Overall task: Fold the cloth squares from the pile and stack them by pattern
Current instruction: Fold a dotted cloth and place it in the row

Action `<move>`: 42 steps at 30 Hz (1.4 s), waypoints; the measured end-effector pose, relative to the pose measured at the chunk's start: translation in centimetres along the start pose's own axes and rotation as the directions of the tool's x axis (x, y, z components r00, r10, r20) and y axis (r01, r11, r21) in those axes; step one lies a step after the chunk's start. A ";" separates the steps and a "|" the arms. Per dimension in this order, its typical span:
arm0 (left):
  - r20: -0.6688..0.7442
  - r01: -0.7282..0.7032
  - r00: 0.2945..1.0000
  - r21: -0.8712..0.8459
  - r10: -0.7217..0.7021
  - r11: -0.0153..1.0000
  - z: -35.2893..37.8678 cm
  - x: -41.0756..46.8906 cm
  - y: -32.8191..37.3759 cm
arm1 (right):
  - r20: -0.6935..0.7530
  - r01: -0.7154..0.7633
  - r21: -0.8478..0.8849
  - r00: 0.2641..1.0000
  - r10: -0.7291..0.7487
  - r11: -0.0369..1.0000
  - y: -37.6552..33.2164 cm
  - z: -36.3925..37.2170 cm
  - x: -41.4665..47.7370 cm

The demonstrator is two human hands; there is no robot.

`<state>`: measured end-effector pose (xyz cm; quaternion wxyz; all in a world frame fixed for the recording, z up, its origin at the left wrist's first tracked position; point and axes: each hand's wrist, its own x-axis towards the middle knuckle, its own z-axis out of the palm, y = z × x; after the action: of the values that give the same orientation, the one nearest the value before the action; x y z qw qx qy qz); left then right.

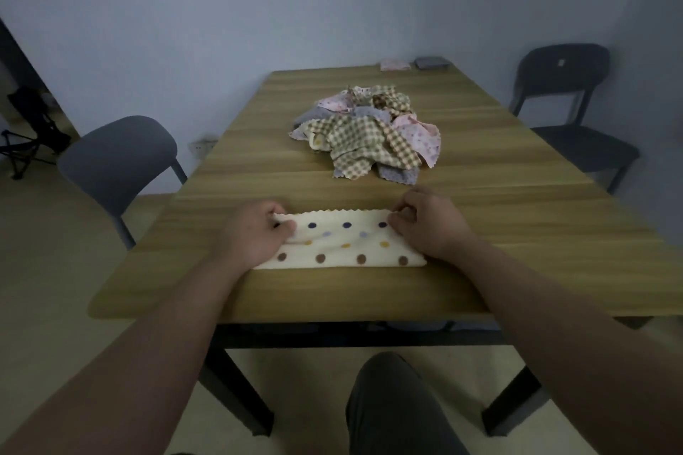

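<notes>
A cream polka-dot cloth [343, 244] lies on the wooden table [258, 292] close to the near edge, folded into a long strip. Its scalloped edges run along the far side and its smooth fold faces the person. The left hand [255, 233] covers the strip's left end, its fingers [285, 228] curled and pinching the far left corner. The right hand [425, 229] sits at the right end, its fingers [401, 222] curled in and pinching the far right corner. A narrow band of bare wood separates the fold from the table's front edge.

Beyond the strip, past an open stretch of table, lies the loose pile of cloth squares [369, 129]: checked beige-and-green, pink floral and grey pieces tangled together, with zigzag edges sticking out on all sides. The wood to the left and right of the pile is open out to the table's side edges.

At the far edge, well apart from the pile, a folded pink cloth [395, 65] lies just beside a folded grey cloth [431, 62].

A grey chair [118, 155] stands at the table's left side and a dark chair [565, 85] at its right. The person's knee [391, 399] shows below the front edge.
</notes>
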<state>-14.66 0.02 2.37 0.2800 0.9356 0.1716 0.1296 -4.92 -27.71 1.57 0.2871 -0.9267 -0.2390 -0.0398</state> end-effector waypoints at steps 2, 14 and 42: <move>0.007 -0.003 1.000 0.018 0.003 1.000 1.3 1.1 -0.8 | -0.050 0.007 -0.054 0.999 -0.010 0.999 1.1 1.5 0.9; -0.041 -0.213 0.976 -0.022 0.212 0.977 1.5 0.7 -2.4 | -0.035 0.044 -0.051 0.998 -0.045 0.998 0.5 1.3 0.6; -0.128 -0.173 0.980 -0.171 0.152 0.970 -2.7 1.2 1.2 | -0.142 0.019 0.192 0.990 0.008 0.981 -1.3 -2.5 0.4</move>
<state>-14.18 0.86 5.44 0.3420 0.9082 0.0976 0.2204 -5.01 -28.02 4.38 0.3917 -0.8887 -0.2234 -0.0832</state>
